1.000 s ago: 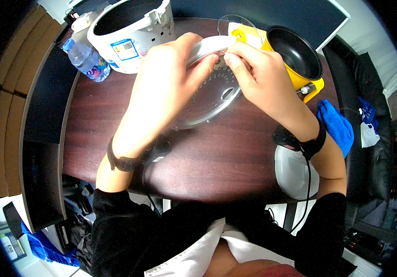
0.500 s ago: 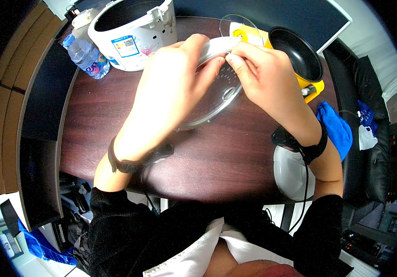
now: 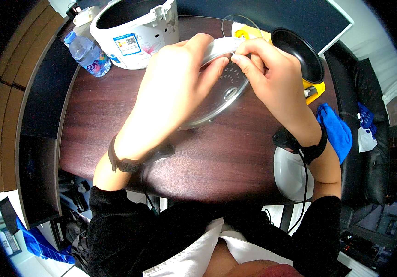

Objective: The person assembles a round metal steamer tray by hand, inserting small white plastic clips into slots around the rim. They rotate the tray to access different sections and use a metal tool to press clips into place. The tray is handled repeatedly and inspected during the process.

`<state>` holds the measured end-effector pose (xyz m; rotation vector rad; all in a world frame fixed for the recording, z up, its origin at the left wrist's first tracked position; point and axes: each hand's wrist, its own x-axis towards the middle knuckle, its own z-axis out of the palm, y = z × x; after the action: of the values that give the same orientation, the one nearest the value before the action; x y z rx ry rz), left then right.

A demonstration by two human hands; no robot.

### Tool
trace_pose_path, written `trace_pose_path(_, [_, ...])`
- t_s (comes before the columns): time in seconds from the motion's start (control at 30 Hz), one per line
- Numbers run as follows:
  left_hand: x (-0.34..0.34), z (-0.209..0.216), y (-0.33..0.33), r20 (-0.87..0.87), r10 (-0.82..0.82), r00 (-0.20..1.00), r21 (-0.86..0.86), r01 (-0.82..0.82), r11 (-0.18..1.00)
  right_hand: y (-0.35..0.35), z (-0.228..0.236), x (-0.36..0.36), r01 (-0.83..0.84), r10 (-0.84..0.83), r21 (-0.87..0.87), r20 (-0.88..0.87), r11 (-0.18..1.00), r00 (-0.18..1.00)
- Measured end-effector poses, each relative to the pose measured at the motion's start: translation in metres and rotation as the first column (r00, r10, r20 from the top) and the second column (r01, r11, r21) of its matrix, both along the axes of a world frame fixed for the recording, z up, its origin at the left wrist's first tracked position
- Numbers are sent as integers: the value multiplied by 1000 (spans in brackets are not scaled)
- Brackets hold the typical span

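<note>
Above the middle of the table I hold a white curved piece [image 3: 224,45]. My left hand [image 3: 175,76] wraps around its left side, thumb on the near edge. At its right end my right hand [image 3: 274,69] is closed in a pinch, with thumb and forefinger together. Whatever lies between those fingertips is too small to make out. Just below the white piece is a clear round plastic dish [image 3: 217,94] with small holes, tilted and partly hidden by my left hand. I cannot tell whether the two are joined.
Behind my left hand stands an open white rice cooker body [image 3: 136,34], beside a water bottle [image 3: 90,55]. A black inner pot [image 3: 300,53] leans over a yellow object [image 3: 316,92] at back right. A blue cloth [image 3: 334,131] and a white rounded object [image 3: 293,173] lie nearer me.
My right hand's pinch has shifted slightly right, along with the white piece and the clear dish. My left hand keeps its hold, almost unmoved.
</note>
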<state>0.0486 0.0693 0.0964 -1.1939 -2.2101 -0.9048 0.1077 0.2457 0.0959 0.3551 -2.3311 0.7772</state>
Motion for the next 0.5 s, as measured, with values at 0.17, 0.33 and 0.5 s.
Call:
trace_pose_path(0.17, [1, 1, 0, -6, 5, 1000, -6, -5, 1000, 1, -7, -1, 32, -7, 157, -158, 987, 987])
trace_pose_path(0.33, [2, 1, 0, 0, 23, 1000, -20, -23, 1000, 0, -6, 1, 52, -23, 182, -158, 982, 987])
trace_pose_path(0.5, [4, 1, 1, -14, 20, 1000, -21, -20, 1000, 0, -1, 3, 55, -50, 107, -46, 993, 998])
